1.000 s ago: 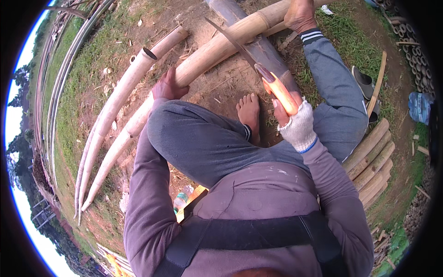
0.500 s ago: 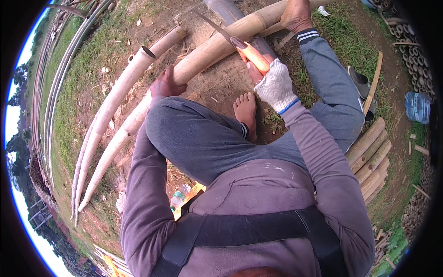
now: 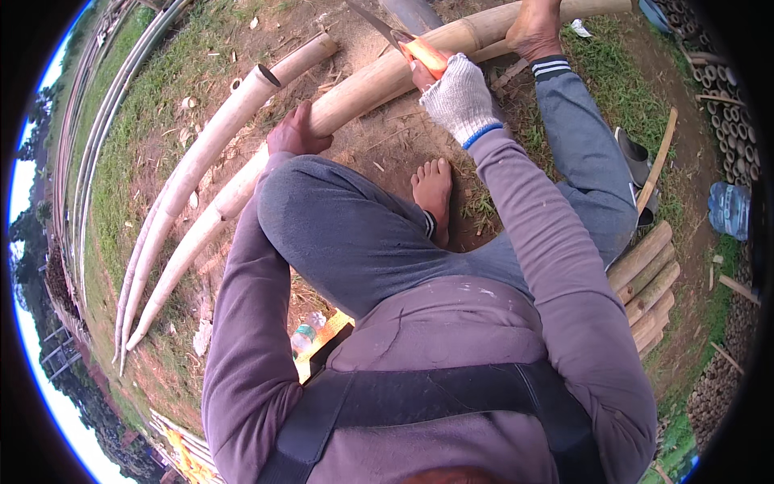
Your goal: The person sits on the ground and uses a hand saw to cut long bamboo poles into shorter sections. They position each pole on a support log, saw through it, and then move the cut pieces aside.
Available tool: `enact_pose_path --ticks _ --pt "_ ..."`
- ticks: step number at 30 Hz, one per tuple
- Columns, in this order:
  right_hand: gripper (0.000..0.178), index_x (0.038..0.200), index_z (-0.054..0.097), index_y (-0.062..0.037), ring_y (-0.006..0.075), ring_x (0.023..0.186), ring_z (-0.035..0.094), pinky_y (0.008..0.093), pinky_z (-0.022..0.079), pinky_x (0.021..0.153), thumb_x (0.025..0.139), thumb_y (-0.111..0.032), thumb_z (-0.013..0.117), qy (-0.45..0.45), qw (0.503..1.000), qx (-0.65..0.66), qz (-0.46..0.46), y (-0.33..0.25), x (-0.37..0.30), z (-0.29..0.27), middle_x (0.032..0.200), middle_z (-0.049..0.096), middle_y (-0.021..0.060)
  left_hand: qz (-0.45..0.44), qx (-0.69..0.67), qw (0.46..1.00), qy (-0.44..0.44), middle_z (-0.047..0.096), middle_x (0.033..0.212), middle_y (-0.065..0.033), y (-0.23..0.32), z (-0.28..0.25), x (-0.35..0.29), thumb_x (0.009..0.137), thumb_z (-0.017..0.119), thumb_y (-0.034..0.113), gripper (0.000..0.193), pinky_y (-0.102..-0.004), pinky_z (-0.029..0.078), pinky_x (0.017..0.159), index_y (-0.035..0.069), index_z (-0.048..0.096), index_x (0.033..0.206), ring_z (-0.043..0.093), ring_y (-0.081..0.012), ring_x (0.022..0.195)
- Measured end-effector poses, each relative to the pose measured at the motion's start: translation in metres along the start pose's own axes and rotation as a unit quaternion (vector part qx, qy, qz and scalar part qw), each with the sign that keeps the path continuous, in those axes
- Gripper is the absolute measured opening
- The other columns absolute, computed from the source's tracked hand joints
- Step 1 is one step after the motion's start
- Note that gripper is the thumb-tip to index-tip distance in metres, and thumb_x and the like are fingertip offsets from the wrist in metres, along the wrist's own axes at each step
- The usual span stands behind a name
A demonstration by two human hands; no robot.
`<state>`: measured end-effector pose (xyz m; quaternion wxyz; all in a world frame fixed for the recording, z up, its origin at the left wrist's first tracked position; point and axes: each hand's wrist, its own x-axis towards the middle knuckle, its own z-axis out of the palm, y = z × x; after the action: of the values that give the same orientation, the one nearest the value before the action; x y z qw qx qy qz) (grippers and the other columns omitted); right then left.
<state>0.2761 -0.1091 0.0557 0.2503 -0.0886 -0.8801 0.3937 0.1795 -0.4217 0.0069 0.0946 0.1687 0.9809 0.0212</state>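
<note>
A long pale bamboo pole (image 3: pixel 367 87) runs from the lower left to the upper right. My bare left hand (image 3: pixel 298 133) is closed around it beside my left knee. In a white knitted glove, my right hand (image 3: pixel 461 97) grips a handsaw by its orange handle (image 3: pixel 427 56). The saw's blade (image 3: pixel 372 22) slants off to the far left, past the pole's far side; whether its teeth touch the bamboo I cannot tell. My right foot (image 3: pixel 534 32) rests on the pole farther up, and my left foot (image 3: pixel 433 187) stands on the dirt.
A grey log (image 3: pixel 411 11) lies beneath the pole. Another bamboo pole (image 3: pixel 211 141) lies to its left. Cut bamboo lengths (image 3: pixel 645 282) are stacked at my right, near dark sandals (image 3: pixel 634 157), a bamboo strip (image 3: pixel 661 153) and a blue water jug (image 3: pixel 730 211). A plastic bottle (image 3: pixel 304 337) sits by my left elbow.
My right hand and the saw have moved away from me and slightly left, so the handle now lies over the pole. My left hand keeps its hold. The view has shifted a little.
</note>
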Motion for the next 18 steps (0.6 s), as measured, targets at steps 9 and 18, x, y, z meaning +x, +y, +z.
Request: enact_pose_path --ticks 9,18 --pt "0.018 0.108 0.072 0.0029 0.0300 0.071 0.068 0.0419 0.052 0.064 0.097 -0.011 0.075 -0.087 0.995 0.037 0.030 -0.006 -0.191 -0.154 0.087 0.067 0.0145 -0.008 -0.015 1.000 0.010 0.071 0.131 -0.0153 -0.010 0.016 -0.012 0.073 0.089 0.048 0.089 -0.0494 0.060 0.099 0.019 0.054 0.150 0.073 -0.0379 0.117" --pt "0.044 0.099 0.070 0.0007 0.0482 0.073 0.071 0.0520 0.055 0.064 0.098 -0.042 0.077 -0.040 0.999 0.012 0.031 0.010 -0.032 -0.024 0.078 0.070 0.0278 -0.012 0.005 0.999 -0.032 0.072 0.132 -0.0166 0.004 -0.005 -0.006 0.073 0.090 0.050 0.094 -0.0502 0.058 0.101 0.019 0.052 0.154 0.073 -0.0377 0.119"
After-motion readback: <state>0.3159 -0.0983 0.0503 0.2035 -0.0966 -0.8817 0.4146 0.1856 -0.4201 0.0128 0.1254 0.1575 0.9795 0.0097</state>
